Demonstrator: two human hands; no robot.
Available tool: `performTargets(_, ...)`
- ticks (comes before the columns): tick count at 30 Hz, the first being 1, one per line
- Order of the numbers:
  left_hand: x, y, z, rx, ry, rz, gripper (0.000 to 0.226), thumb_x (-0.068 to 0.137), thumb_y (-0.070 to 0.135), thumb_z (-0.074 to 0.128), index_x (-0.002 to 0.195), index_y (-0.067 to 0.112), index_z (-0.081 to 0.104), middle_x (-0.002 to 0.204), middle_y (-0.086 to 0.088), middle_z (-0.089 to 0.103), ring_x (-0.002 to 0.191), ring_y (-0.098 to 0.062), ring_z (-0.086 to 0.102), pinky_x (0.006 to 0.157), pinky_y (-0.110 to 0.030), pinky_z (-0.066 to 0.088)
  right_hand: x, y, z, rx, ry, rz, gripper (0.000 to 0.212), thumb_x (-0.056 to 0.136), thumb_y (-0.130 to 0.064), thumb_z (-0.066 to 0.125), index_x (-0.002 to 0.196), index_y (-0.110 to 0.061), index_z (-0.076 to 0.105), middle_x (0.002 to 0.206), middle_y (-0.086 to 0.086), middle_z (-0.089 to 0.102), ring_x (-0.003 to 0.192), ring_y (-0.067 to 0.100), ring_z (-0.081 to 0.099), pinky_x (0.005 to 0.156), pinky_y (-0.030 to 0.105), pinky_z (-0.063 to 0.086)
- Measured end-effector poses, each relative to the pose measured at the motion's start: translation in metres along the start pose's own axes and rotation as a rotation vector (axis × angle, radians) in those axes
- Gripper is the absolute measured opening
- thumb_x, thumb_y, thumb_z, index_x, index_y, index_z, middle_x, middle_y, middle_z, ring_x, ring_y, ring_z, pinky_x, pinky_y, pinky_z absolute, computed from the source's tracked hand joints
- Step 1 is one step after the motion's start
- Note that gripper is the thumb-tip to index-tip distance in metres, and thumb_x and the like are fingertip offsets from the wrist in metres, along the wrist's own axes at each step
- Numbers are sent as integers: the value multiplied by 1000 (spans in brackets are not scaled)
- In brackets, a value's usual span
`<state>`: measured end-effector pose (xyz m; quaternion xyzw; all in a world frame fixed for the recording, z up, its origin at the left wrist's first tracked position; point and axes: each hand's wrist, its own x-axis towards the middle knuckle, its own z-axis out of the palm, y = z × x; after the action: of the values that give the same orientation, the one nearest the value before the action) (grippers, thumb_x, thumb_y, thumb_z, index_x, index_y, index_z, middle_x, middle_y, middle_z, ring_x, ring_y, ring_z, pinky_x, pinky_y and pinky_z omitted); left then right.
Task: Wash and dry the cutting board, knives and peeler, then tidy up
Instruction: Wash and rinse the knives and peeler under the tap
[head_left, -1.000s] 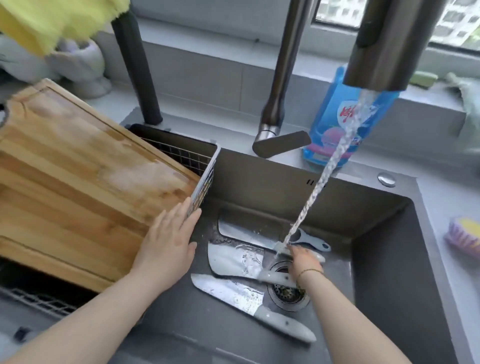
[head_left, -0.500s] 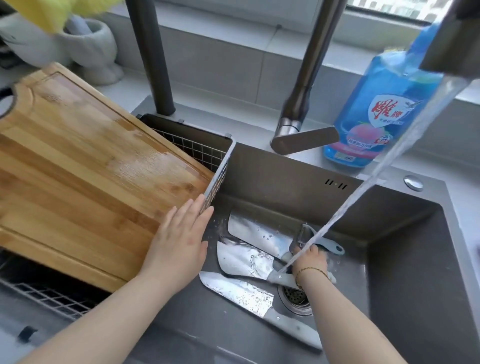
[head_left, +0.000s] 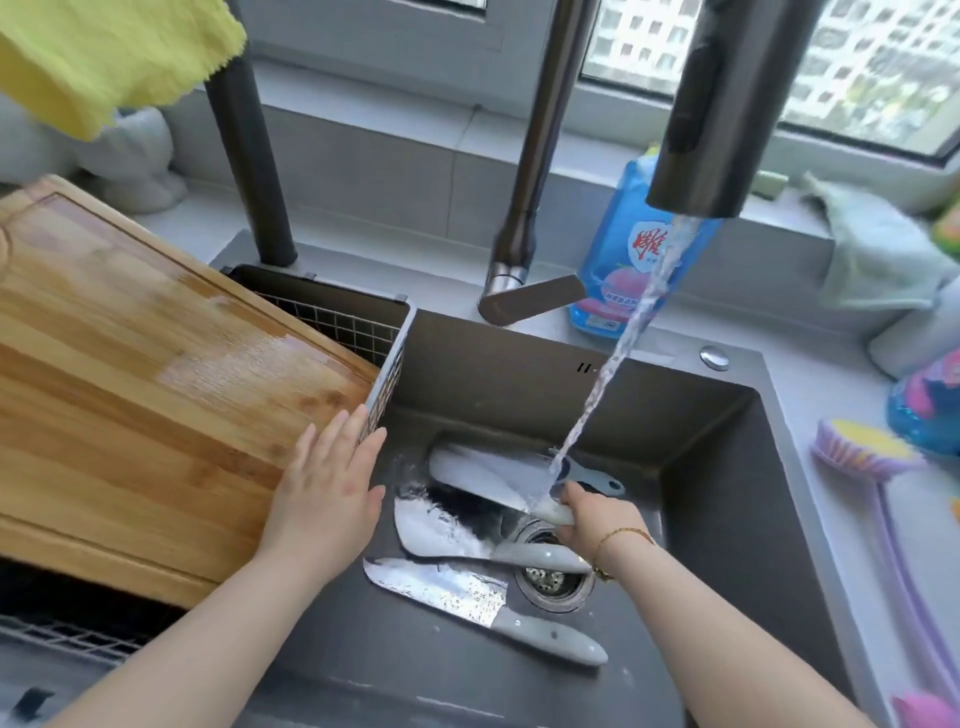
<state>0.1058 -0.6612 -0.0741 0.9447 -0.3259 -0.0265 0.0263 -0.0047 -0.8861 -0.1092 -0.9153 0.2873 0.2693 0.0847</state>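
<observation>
A large wooden cutting board (head_left: 140, 384) leans tilted over the wire basket at the left of the sink. My left hand (head_left: 324, 493) rests flat on its lower right corner, fingers straight. Three grey-handled knives lie in the dark sink (head_left: 727, 467). My right hand (head_left: 597, 517) grips the handle of the far knife (head_left: 483, 475), whose blade sits under the running water. The middle knife (head_left: 447, 530) and the near cleaver (head_left: 447, 595) lie flat beside the drain. A grey peeler (head_left: 597, 478) lies just behind my right hand, partly hidden.
Water streams from the pull-out tap head (head_left: 722, 104). A blue detergent bottle (head_left: 623, 270) stands behind the sink. A purple scrubbing brush (head_left: 862, 457) lies on the counter at right. A yellow cloth (head_left: 104, 52) hangs top left; a wire basket (head_left: 353, 322) sits under the board.
My right hand has closed round the far knife's handle and the blade now lies under the stream. The left hand stays on the board. The camera tilted up.
</observation>
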Motion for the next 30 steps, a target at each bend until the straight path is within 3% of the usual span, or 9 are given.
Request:
performTargets(3, -1, 2, -1, -77, 8, -11, 51, 97, 29, 38, 145, 15, 27, 156, -7, 12, 145, -22, 0, 114, -35, -9, -32, 6, -10, 82, 0, 69, 43, 91, -32, 45, 132, -23, 37, 132, 3, 52, 119, 24, 51, 97, 29, 39)
performTargets(6, -7, -5, 3, -177, 229, 126, 26, 86, 21, 50, 98, 9, 71, 109, -12, 66, 117, -23, 45, 98, -48, 36, -69, 15, -18, 175, 18, 185, 45, 90, -35, 47, 133, -26, 37, 132, 1, 51, 120, 21, 50, 96, 26, 38)
performTargets(9, -23, 7, -3, -389, 366, 418, 48, 93, 31, 34, 66, 15, 70, 63, 6, 65, 74, -9, 44, 65, -20, 34, -102, 23, -20, 332, 56, 320, 40, 90, -35, 47, 128, -24, 40, 127, 0, 54, 114, 21, 53, 85, 24, 39)
performTargets(12, -40, 63, -18, -447, 73, 523, 35, 91, 32, 40, 73, 24, 69, 68, 13, 64, 75, -6, 47, 58, -20, 41, -126, 26, -18, 479, 107, 413, 40, 90, -34, 46, 127, -21, 40, 123, 1, 57, 101, 22, 55, 75, 22, 35)
performTargets(16, -35, 134, -22, -820, -626, 130, 32, 96, 40, 39, 79, 22, 60, 87, 4, 62, 78, -14, 56, 64, -19, 38, -146, 23, -11, 600, 180, 476, 37, 92, -31, 44, 127, -20, 41, 121, 2, 58, 98, 23, 56, 75, 25, 37)
performTargets(19, -32, 169, -21, -1039, -816, -35, 33, 94, 45, 41, 79, 19, 55, 77, 5, 57, 67, -8, 48, 61, -22, 35, -154, 17, -6, 651, 207, 491, 34, 93, -30, 44, 126, -19, 41, 121, 4, 58, 109, 25, 57, 78, 28, 40)
performTargets(23, -36, 194, -20, -1128, -868, -141, 33, 91, 41, 52, 85, 11, 63, 67, 2, 53, 61, -9, 47, 62, -23, 38, -159, 8, 6, 746, 256, 489, 30, 95, -29, 40, 122, -17, 43, 120, 7, 59, 111, 27, 55, 87, 31, 44)
performTargets(27, -37, 201, -22, -1216, -781, -153, 21, 93, 25, 54, 82, 8, 61, 72, 1, 58, 63, -5, 50, 41, -10, 40, -161, 7, 13, 873, 323, 399, 31, 94, -23, 42, 125, -19, 44, 122, 5, 57, 112, 26, 54, 90, 32, 44)
performTargets(30, -34, 199, -27, -1264, -752, -94, 21, 94, 21, 51, 86, 7, 63, 77, -2, 63, 70, -8, 57, 48, -5, 43, -168, 21, 16, 988, 333, 268, 36, 92, -26, 45, 128, -22, 45, 123, 5, 54, 109, 21, 53, 95, 30, 43)
